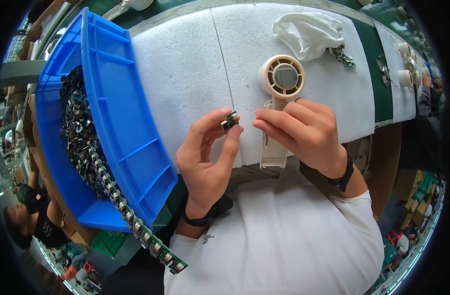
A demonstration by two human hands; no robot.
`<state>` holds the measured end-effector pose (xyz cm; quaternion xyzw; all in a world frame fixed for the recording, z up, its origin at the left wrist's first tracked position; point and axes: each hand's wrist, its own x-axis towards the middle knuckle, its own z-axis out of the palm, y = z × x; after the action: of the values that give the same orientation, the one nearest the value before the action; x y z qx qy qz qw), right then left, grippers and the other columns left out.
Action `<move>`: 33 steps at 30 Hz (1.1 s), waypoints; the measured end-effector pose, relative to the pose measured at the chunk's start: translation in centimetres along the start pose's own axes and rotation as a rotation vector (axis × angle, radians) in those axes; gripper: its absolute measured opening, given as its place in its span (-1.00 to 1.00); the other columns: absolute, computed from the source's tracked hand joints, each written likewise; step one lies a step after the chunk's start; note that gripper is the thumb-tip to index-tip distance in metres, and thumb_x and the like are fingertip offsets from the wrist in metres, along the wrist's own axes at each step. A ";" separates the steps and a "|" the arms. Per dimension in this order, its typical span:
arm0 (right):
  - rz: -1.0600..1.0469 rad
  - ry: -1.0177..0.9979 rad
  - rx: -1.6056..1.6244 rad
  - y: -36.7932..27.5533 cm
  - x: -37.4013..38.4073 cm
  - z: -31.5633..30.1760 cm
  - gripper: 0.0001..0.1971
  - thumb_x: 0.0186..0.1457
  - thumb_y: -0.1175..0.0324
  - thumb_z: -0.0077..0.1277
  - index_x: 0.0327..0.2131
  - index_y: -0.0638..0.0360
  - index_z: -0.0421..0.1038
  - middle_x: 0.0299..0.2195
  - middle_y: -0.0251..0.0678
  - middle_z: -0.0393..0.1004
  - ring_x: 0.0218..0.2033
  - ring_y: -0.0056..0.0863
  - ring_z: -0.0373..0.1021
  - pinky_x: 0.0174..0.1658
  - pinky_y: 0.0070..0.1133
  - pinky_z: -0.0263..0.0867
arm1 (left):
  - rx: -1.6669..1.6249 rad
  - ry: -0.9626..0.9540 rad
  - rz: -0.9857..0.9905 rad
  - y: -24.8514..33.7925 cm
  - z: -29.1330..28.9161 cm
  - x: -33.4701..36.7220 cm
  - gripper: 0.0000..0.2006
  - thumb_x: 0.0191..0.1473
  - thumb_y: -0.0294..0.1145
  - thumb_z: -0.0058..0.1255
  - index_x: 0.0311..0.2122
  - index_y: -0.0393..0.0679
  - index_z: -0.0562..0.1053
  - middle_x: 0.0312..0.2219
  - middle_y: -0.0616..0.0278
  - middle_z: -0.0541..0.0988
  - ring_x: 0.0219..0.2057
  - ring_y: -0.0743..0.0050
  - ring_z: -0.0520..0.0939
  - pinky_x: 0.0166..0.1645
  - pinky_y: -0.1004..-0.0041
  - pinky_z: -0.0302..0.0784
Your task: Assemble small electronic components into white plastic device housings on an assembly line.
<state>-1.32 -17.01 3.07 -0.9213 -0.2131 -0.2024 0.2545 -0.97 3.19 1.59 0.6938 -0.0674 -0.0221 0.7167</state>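
Observation:
My left hand [209, 160] pinches a small green circuit board [229, 121] with a pale connector between thumb and fingertips, above the white foam mat. Just to its right, my right hand [303, 129] is closed in a pinch, with a tiny red tip [258, 118] showing at its fingertips; whether it is a wire end or a plug is too small to tell. Under and beyond the right hand lies a cream handheld fan [285, 76], its round head away from me and its open handle shell [273, 151] toward me. My fingers hide the middle of the handle.
At left a tilted blue bin [124, 113] holds a heap of circuit boards [80, 132]; a strip of joined boards [136, 223] hangs over its near edge. A white cloth or bag [308, 33] lies at the mat's [181, 64] far right, beside more boards [343, 56]. People sit around.

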 end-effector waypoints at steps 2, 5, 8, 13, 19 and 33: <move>0.028 -0.006 0.056 -0.1 -0.1 0.1 -0.79 -0.05 0.44 0.36 -0.27 0.11 0.63 -0.60 -0.42 0.35 -0.59 -0.49 0.30 -0.54 -0.54 0.22 | 0.022 -0.014 0.019 -0.3 -0.1 0.1 -0.68 0.17 -0.70 0.11 0.05 -0.36 0.47 -0.18 0.05 0.65 -0.21 0.47 0.69 -0.03 0.50 0.58; 0.058 -0.011 0.106 -0.2 -0.1 0.2 -0.79 -0.05 0.48 0.34 -0.27 0.11 0.63 -0.60 -0.42 0.35 -0.57 -0.48 0.29 -0.52 -0.54 0.22 | 0.064 -0.048 0.060 -0.6 -0.2 0.3 -0.68 0.17 -0.70 0.11 0.04 -0.35 0.49 -0.16 0.06 0.65 -0.21 0.46 0.69 -0.04 0.51 0.58; 0.095 -0.010 0.147 -0.4 0.0 0.1 -0.80 -0.05 0.51 0.32 -0.27 0.12 0.64 -0.60 -0.43 0.35 -0.56 -0.49 0.28 -0.50 -0.54 0.23 | 0.167 -0.112 0.145 -0.6 -0.3 0.7 -0.68 0.17 -0.71 0.10 0.05 -0.32 0.52 -0.15 0.09 0.66 -0.18 0.47 0.69 -0.04 0.51 0.59; 0.139 0.015 0.212 -0.6 0.3 0.0 -0.79 -0.08 0.56 0.29 -0.29 0.14 0.63 -0.60 -0.44 0.35 -0.56 -0.52 0.25 -0.50 -0.56 0.21 | 0.198 -0.154 0.200 0.0 0.2 1.0 -0.68 0.16 -0.71 0.10 0.03 -0.30 0.55 -0.15 0.09 0.67 -0.14 0.44 0.69 -0.02 0.50 0.59; 0.129 0.016 0.215 -0.4 0.3 -0.1 -0.79 -0.12 0.57 0.29 -0.33 0.15 0.63 -0.59 -0.44 0.36 -0.55 -0.53 0.24 -0.51 -0.57 0.20 | 0.239 -0.124 0.207 -0.1 0.6 0.8 -0.69 0.11 -0.75 0.14 -0.02 -0.31 0.58 -0.15 0.03 0.68 -0.12 0.37 0.70 -0.01 0.46 0.62; 0.293 0.078 0.339 -2.2 0.6 -0.3 -0.80 -0.11 0.64 0.21 -0.34 0.23 0.63 -0.55 -0.41 0.39 -0.48 -0.55 0.25 -0.49 -0.62 0.19 | 0.519 0.162 0.552 -1.6 3.6 -0.6 -0.63 0.00 -0.80 0.22 -0.03 -0.35 0.60 -0.16 -0.07 0.66 -0.23 0.19 0.73 -0.12 0.41 0.68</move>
<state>-2.01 -15.30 4.40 -0.8780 -0.0977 -0.1601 0.4404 -1.89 -0.41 0.02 0.8075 -0.1980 0.2442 0.4991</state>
